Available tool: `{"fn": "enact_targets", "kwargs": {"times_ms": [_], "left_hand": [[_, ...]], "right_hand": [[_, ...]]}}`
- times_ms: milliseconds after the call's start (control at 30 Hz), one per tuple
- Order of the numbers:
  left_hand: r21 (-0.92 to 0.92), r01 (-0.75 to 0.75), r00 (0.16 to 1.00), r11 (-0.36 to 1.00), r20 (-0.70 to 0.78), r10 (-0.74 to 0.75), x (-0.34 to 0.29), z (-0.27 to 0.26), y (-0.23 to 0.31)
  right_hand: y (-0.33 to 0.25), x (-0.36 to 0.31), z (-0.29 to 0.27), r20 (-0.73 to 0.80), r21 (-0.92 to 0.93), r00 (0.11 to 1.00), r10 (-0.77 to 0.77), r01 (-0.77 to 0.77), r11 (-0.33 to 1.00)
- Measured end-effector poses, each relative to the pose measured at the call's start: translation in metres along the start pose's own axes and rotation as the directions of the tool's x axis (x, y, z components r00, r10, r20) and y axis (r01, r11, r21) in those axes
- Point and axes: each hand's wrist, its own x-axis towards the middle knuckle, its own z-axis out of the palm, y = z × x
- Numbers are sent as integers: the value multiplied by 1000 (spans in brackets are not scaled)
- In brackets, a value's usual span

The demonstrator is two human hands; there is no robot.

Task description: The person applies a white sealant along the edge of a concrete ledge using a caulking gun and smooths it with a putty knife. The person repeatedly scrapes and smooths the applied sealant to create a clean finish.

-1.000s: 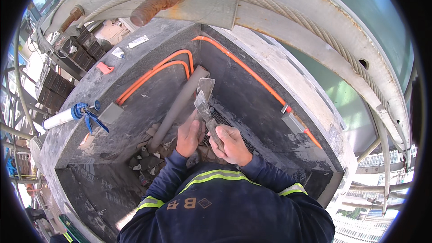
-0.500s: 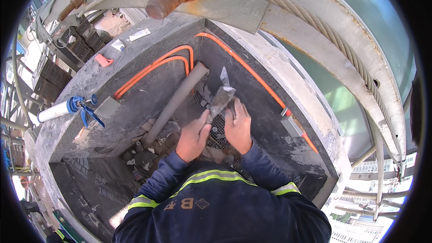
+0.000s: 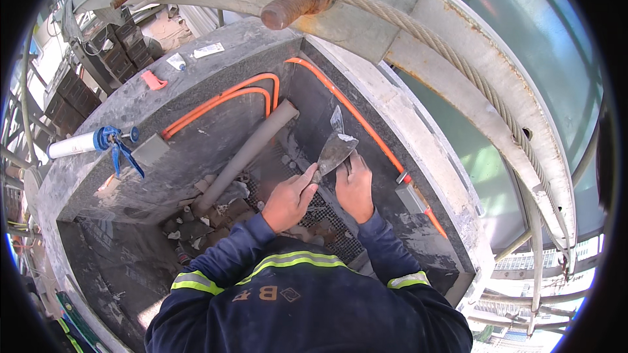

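My left hand is closed round the handle of a putty knife, whose flat grey blade points away from me. White paste clings to the blade's far edge. Close by on the right, my right hand has its fingers together, the tips at the blade's right side. Whatever those fingers hold, if anything, is hidden. Past the blade shows a pale pointed patch; I cannot tell if it is another blade or light on the wall. Both hands are above a dark stone-walled recess.
A grey pipe leans across the recess near rubble. Orange conduits run along its walls. On the left ledge lie a blue-and-white caulking gun, a red-orange piece and a small tube. A wire rope and steel beam arch overhead.
The whole view has shifted slightly. Both hands and the putty knife have moved a little to the right, and the blade shows more of its broad face.
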Motion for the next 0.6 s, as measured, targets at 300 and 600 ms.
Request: {"fn": "enact_targets", "kwargs": {"times_ms": [300, 600], "left_hand": [[32, 43, 997, 999, -65, -41, -5, -6, 6], [-74, 103, 983, 992, -148, -113, 2, -7, 8]], "right_hand": [[-9, -15, -4, -125, -46, 992, -6, 0, 999], [-24, -17, -3, -109, 14, 994, -22, 23, 1000]]}}
